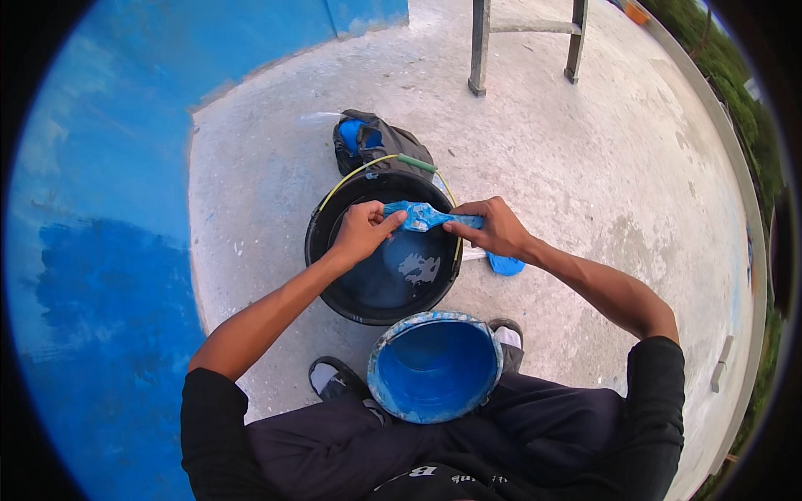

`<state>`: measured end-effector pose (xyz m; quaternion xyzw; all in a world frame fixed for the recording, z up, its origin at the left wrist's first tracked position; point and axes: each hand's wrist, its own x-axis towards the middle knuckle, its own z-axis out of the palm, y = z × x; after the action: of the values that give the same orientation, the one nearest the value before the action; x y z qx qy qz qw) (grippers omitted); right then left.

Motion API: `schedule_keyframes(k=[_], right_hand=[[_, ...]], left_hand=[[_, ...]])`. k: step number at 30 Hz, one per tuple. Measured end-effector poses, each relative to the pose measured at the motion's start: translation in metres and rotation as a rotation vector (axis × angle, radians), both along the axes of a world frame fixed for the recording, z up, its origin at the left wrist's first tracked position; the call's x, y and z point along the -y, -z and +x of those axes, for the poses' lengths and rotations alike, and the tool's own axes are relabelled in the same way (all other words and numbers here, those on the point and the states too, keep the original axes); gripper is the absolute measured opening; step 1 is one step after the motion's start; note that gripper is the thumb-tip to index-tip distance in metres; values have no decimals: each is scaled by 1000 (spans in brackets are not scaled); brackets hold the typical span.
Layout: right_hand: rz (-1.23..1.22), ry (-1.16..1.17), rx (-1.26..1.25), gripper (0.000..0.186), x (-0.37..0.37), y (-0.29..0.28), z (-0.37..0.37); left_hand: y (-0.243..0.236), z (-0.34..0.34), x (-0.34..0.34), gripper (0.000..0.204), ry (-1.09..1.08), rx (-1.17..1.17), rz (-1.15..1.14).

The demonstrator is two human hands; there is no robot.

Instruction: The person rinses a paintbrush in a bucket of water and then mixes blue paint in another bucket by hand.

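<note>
A blue paint-caked brush lies crosswise over a black bucket that has a yellow handle with a green grip and holds cloudy liquid. My left hand closes on the bristle end, thumb and fingers pinched on it. My right hand is closed on the brush's handle. Below them, between my legs, stands a smaller paint-stained bucket, blue inside. Beyond the black bucket lies a black plastic bag with something blue in it. A small blue item is partly visible right of the bucket.
A blue painted surface borders the left, darker at the lower part. Pale concrete floor surrounds the buckets. Grey uprights with a crossbar stand at the top. A low edge with greenery beyond curves along the right, near an orange object.
</note>
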<state>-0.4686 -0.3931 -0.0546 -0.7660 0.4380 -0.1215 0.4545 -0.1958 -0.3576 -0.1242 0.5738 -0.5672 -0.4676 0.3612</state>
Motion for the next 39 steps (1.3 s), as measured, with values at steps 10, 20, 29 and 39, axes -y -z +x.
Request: schedule_keyframes(k=[10, 20, 29, 39], right_hand=[[-253, -113, 99, 33, 0, 16, -13], [97, -6, 68, 38, 15, -1, -34], [371, 25, 94, 37, 12, 22, -45], [690, -99, 115, 52, 19, 39, -61]], left_hand=[[-12, -7, -1, 45, 8, 229, 7], [-26, -24, -4, 56, -33, 179, -4], [-46, -35, -12, 55, 369, 324, -242], [-42, -39, -11, 26, 335, 321, -263]])
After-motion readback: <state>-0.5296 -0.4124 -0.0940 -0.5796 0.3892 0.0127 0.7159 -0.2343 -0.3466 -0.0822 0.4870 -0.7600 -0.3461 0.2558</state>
